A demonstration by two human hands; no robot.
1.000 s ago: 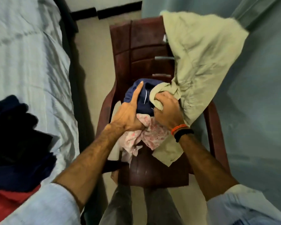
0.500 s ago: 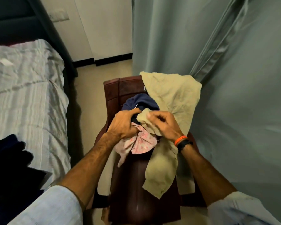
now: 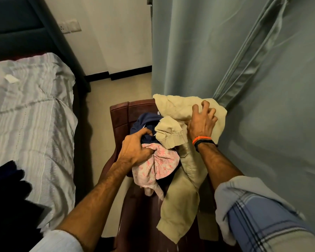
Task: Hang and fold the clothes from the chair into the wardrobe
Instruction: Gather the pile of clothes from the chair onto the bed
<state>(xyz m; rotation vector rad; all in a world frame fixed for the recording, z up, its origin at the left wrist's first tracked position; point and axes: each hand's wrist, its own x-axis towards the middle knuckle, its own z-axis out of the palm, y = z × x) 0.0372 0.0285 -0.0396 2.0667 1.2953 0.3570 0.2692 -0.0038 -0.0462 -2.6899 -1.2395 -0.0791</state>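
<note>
A big green curtain hangs beside a bed and a dark red chair piled with clothes. The left hand squeezes a pink cloth and a dark blue cloth on the seat. The right hand, fingers bent like claws, grabs the tan pants draped over the chair back.

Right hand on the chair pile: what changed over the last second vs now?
The right hand let go of the bunched beige hem near the pile's middle and moved up to the beige garment draped over the chair back, fingers curled on it. The left hand, its index finger straight a second ago, now grips the navy cloth and pink floral cloth. The clothes remain on the chair.
</note>
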